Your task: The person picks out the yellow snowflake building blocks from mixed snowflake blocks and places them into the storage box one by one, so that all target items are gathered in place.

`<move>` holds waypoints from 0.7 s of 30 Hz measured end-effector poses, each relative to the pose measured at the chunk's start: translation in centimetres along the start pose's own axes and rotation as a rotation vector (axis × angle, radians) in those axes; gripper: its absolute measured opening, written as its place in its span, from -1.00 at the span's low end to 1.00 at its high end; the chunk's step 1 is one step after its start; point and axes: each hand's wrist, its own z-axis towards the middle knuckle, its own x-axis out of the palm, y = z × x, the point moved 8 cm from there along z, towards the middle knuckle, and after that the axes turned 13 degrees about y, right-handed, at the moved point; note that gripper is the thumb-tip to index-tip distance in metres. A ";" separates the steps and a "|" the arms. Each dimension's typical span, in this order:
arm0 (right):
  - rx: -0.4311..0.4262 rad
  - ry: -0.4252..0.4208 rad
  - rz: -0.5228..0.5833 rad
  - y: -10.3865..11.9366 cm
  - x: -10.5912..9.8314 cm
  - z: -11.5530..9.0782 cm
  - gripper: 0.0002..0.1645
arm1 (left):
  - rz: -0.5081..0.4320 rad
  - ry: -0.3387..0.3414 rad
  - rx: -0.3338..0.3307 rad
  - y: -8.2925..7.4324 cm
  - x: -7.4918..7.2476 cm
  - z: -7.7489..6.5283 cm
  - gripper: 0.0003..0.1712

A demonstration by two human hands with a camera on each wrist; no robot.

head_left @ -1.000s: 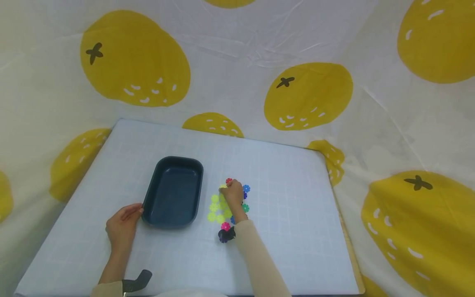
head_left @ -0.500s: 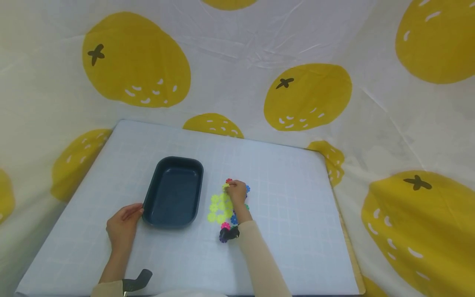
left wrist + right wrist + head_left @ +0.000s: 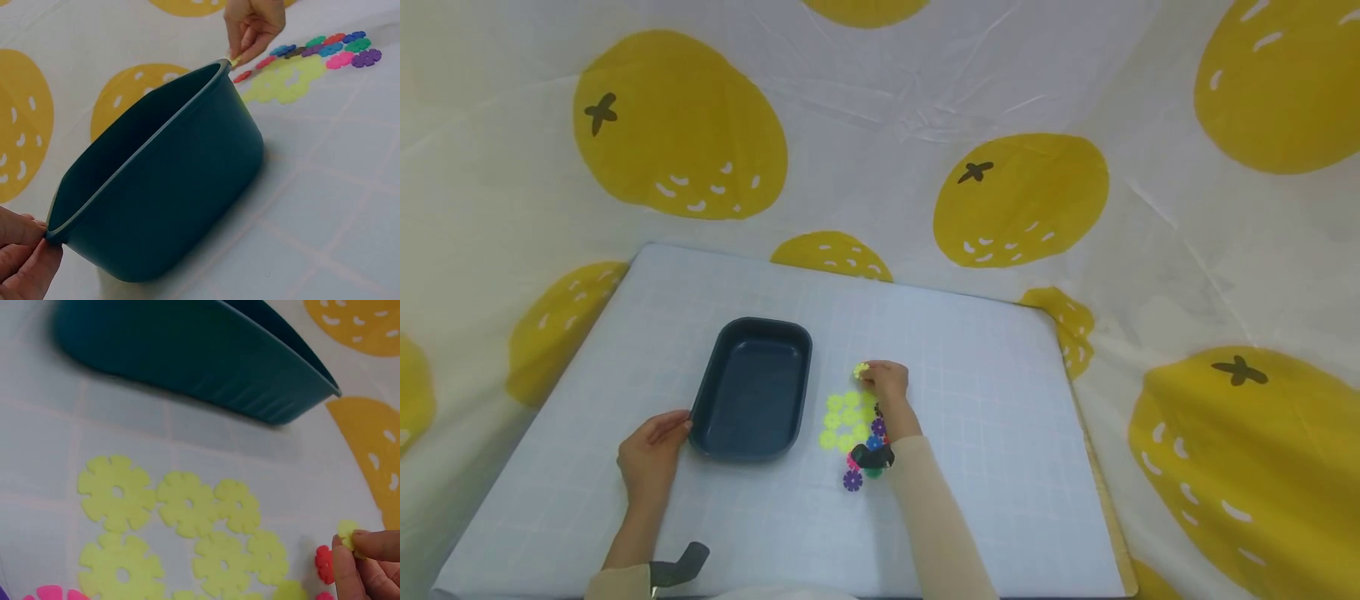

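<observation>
My left hand (image 3: 651,454) pinches the near-left rim of a dark blue-green plastic tub (image 3: 751,404); in the left wrist view, thumb and fingers close on the tub's corner. Inside the tub I see only its bare bottom. To its right, my right hand (image 3: 889,383) holds a yellow flower-shaped disc (image 3: 861,370) between thumb and fingertips. The right wrist view shows that pinched disc (image 3: 347,531) raised beside a red piece (image 3: 324,564). Several more yellow flower discs (image 3: 117,492) lie flat in a cluster below the hand. My right forearm hides part of the other pieces.
Purple (image 3: 852,481), pink (image 3: 340,60), green, red and blue flower discs lie right beside the yellow cluster. A white grid-patterned cloth (image 3: 1015,467) covers the table. Behind and at the sides hangs a white curtain with yellow fruit prints (image 3: 1022,200).
My right hand has lifted a yellow disc off the far end of the cluster and shifted slightly to the right. The left hand and the tub stay in place.
</observation>
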 end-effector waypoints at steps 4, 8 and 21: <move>0.033 0.025 -0.004 1.5 -0.2 -0.1 -0.69 | 0.014 0.010 -0.006 0.1 0.0 0.1 -0.75; 0.063 0.055 -0.054 3.4 -0.6 -0.2 -0.70 | 0.015 0.016 -0.009 0.1 0.0 0.3 -0.74; 0.071 0.139 -0.134 9.9 0.1 -0.5 -0.67 | -0.002 0.018 -0.008 0.2 -0.2 0.2 -0.75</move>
